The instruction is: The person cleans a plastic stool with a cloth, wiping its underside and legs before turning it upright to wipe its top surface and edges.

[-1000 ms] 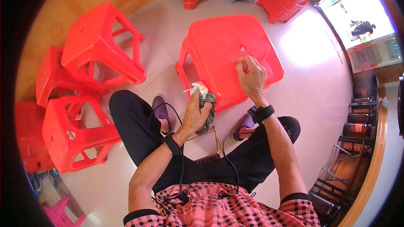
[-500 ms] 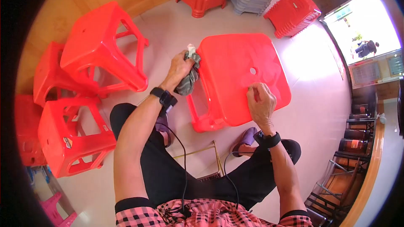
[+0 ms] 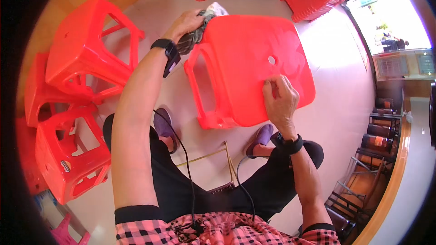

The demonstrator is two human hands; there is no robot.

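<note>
The stool (image 3: 245,68) is on the floor (image 3: 340,86) in front of the person, in from the floor's far edge, its seat facing up toward the camera; whether all its legs bear evenly cannot be told. At the seat's far left corner, the left hand (image 3: 187,22) has its fingers closed around a bunched dark cloth (image 3: 194,38), with a white piece (image 3: 216,9) showing beyond it. The right hand (image 3: 282,99) is over the seat's near right part, just below the hole (image 3: 272,60), fingers curled; whether they grip anything or press on the plastic cannot be told. For working the cloth around that corner, a flat fold under the fingers would likely follow the rounded edge better than a loose bunch. Light, even pressure seems wise, since the stool may slide or tip; a spread right palm near the opposite corner would probably steady it.
</note>
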